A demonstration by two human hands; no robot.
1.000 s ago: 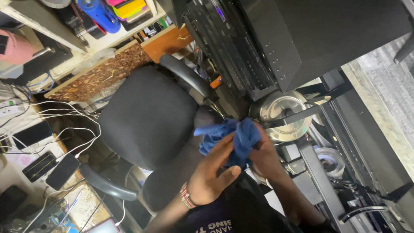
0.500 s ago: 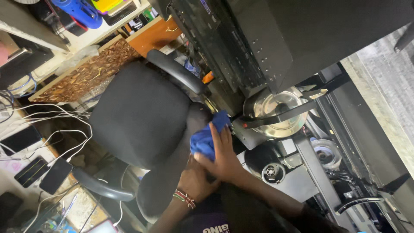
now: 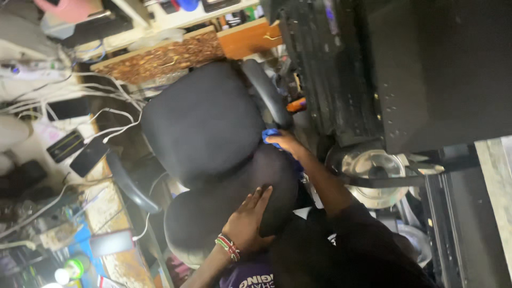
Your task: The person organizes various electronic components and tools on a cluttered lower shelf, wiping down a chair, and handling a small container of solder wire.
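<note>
Both hands are on the black office chair (image 3: 202, 122): my right hand (image 3: 285, 143) clutches a blue cloth (image 3: 271, 132) at the seat's edge by the armrest (image 3: 265, 93); my left hand (image 3: 249, 218) lies flat, steadying the backrest. I'd wipe with firm, overlapping strokes.

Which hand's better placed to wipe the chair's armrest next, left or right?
Right, probably: the right hand holds the blue cloth beside the armrest. The left hand lies flat on the chair back, clothless.

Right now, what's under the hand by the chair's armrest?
A blue cloth lies under the right hand, pressed against the black office chair beside its armrest. Only one corner shows; the hand covers the rest.
</note>
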